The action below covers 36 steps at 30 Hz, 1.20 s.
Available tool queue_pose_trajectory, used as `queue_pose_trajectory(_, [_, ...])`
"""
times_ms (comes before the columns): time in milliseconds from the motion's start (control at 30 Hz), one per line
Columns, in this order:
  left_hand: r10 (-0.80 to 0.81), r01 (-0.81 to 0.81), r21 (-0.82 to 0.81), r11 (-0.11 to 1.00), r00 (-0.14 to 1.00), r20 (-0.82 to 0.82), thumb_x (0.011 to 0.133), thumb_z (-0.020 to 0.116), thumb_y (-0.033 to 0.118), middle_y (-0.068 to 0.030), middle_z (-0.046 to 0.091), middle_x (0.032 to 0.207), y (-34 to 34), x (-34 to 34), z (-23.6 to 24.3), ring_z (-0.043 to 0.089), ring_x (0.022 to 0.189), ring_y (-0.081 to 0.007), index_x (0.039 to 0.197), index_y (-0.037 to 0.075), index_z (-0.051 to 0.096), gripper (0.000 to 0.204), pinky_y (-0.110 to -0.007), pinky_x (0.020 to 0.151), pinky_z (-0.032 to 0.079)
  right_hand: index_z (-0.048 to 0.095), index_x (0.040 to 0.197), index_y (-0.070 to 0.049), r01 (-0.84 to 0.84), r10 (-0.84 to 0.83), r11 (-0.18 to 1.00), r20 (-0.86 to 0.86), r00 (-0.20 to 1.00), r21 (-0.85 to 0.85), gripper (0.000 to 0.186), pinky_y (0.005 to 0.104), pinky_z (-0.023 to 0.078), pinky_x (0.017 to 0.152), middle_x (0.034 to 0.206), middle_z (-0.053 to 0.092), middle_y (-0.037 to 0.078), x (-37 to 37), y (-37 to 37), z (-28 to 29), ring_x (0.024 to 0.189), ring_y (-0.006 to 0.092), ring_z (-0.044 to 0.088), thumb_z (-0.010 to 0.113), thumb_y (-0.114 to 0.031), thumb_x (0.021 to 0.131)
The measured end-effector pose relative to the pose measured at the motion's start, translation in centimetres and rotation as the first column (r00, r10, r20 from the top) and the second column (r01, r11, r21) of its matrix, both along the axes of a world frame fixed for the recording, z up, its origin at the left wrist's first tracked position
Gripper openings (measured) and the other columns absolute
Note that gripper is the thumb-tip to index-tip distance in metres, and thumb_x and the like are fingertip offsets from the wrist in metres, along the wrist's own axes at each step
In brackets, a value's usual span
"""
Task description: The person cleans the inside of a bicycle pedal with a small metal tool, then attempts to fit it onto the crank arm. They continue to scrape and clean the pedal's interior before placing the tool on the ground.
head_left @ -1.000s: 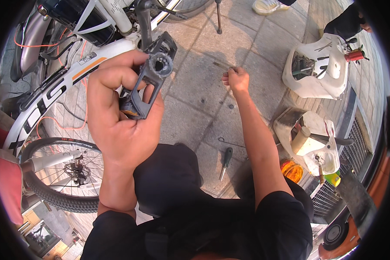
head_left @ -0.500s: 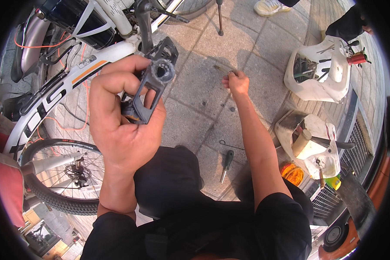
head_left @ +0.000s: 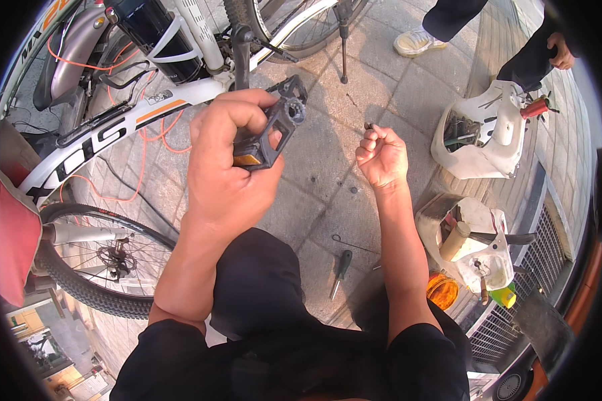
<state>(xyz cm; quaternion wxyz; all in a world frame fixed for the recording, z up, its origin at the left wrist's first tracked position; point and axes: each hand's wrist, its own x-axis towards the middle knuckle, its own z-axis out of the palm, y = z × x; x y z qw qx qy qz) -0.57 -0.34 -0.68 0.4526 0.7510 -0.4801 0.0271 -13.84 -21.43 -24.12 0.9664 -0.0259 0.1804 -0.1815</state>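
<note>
The bicycle pedal [head_left: 263, 151] is in the left hand [head_left: 226, 164], raised above the paving [head_left: 328, 220] and to the left of the right hand [head_left: 382, 158]. The left-hand fingers are curled around the dark pedal body, gripping it between fingers and thumb. The hollow round end of the pedal faces up and to the right; an amber reflector [head_left: 247, 160] shows at its lower edge. The pedal is tilted.

The right-hand fingers are folded toward the palm, with thumb and forefinger pinching a small dark piece [head_left: 368, 125]; its type cannot be made out with confidence at this size. The two hands are apart.

The crank arm [head_left: 241, 61] extends down toward the left hand, which covers part of the view beneath it. The white bicycle frame [head_left: 117, 128], marked with an orange stripe, runs diagonally at left. A front wheel [head_left: 87, 297] with a knobbed tire is located below it.

A screwdriver [head_left: 342, 264] with a dark green handle lies on the paving, just below a thin rod [head_left: 356, 244] with a looped end. Two cut-open white plastic containers, upper [head_left: 485, 166] and lower [head_left: 427, 227], stand at right, holding tools.
</note>
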Motion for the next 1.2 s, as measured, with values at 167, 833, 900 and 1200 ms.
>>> queue_pose_trajectory(167, [-0.007,0.007,-0.023,1.0,1.0,-0.005,0.075,0.075,-0.011,-0.0081,0.068,0.119,-0.5,-0.9,0.4,0.06,0.102,-0.0233,0.099,0.01,0.055,0.037,-0.035,0.096,0.043,0.067,0.1,-0.005,0.027,0.001,0.99,0.195,0.981,-0.141,0.01,0.036,0.047,0.051,0.073,0.069,0.007,-0.8,1.1,7.5,0.057,0.0204,0.064,0.062,-0.014,0.098])
queue_pose_trajectory(833, [-0.046,0.066,-0.062,0.996,0.959,0.28,0.079,0.071,-0.017,-0.0155,0.067,0.119,-0.3,-1.7,1.5,0.063,0.103,-0.0235,0.098,0.006,0.053,0.035,-0.034,0.094,0.049,0.065,0.113,0.005,0.171,-0.013,0.846,0.302,0.953,-0.505,0.016,0.0397,0.061,0.054,0.077,0.07,0.018,-3.3,3.5,15.2,0.06,0.0291,0.07,0.058,-0.004,0.102])
queue_pose_trajectory(900, [-0.048,0.069,-0.062,0.996,0.952,0.302,0.079,0.072,-0.016,-0.0155,0.067,0.12,-0.2,-1.6,1.7,0.062,0.103,-0.0234,0.098,0.007,0.053,0.035,-0.034,0.094,0.048,0.065,0.113,0.005,0.185,-0.031,0.821,0.281,0.959,-0.541,0.016,0.0389,0.061,0.054,0.077,0.07,0.018,-3.3,3.5,15.3,0.061,0.0287,0.071,0.058,-0.005,0.102])
queue_pose_trajectory(1200, [0.032,0.014,-0.11,0.994,0.914,0.403,0.074,0.073,-0.008,-0.0057,0.073,0.114,-0.2,-1.5,2.1,0.066,0.098,-0.0269,0.094,0.012,0.055,0.034,-0.045,0.098,0.038,0.064,0.108,0.006,0.293,-0.208,0.545,0.212,0.955,-0.786,0.013,0.0365,0.06,0.055,0.077,0.07,0.016,-4.5,3.7,17.4,0.061,0.024,0.069,0.06,-0.003,0.101])
